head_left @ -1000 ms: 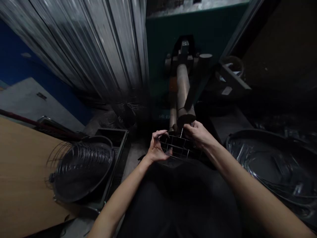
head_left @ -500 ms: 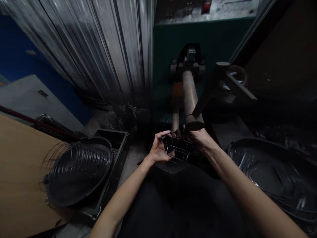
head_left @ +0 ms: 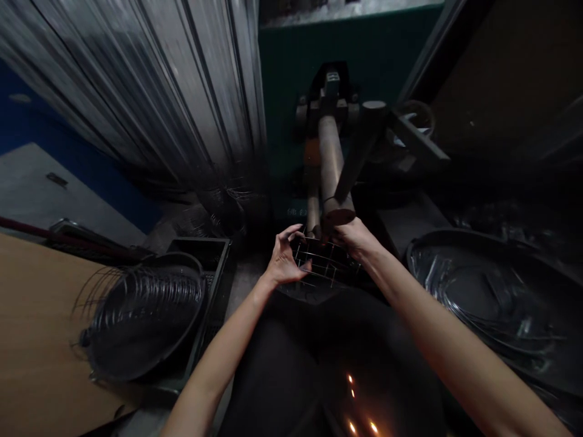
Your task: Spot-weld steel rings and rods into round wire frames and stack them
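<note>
Beneath the round metal arm of a green machine, a thin wire frame lies between both hands. My left hand curls round its left side, thumb below and fingers above. At the frame's upper right, just under the arm's end, is my right hand; its fingers are bent, and their tips are hidden by the arm. A lower metal rod meets the frame's top edge. Bright orange sparks show over the dark clothing on my lap.
On the left, a dark basin with wire rings rests on a crate. Another large basin at the right holds wire pieces. A slanting bar stands beside the machine arm. Corrugated metal rises at the back left.
The view has shifted, so the machine and hands appear further left and higher. Orange sparks have appeared over my lap. Both hands keep about the same places at the wire frame.
</note>
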Action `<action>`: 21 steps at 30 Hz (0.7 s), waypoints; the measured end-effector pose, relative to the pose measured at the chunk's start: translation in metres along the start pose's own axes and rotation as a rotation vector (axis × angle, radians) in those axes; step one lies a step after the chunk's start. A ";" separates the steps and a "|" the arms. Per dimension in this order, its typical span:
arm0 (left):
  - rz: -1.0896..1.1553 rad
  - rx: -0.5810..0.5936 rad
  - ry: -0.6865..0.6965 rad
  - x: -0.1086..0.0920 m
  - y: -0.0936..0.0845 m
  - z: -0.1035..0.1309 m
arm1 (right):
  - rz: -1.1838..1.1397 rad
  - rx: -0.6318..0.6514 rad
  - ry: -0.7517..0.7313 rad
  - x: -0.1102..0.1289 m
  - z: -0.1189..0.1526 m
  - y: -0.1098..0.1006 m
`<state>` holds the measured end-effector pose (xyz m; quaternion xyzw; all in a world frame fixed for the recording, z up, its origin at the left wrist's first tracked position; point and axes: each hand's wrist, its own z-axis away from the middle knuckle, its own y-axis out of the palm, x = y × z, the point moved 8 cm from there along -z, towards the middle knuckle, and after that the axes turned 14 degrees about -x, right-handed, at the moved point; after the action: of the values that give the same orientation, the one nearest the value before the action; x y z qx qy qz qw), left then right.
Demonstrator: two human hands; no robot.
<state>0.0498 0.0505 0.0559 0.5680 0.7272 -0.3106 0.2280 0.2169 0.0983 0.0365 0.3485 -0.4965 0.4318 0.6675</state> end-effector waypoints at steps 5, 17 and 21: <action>0.020 0.027 -0.003 0.003 -0.002 0.002 | -0.215 -0.111 0.076 0.006 0.007 -0.008; -0.045 -0.066 -0.033 0.010 -0.022 0.005 | -0.245 0.034 0.012 0.009 0.009 0.016; -0.028 -0.060 -0.043 0.011 -0.026 0.002 | -0.228 0.017 -0.011 0.006 0.002 0.023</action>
<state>0.0222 0.0529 0.0519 0.5438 0.7389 -0.3043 0.2562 0.1959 0.1066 0.0436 0.4109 -0.4534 0.3554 0.7066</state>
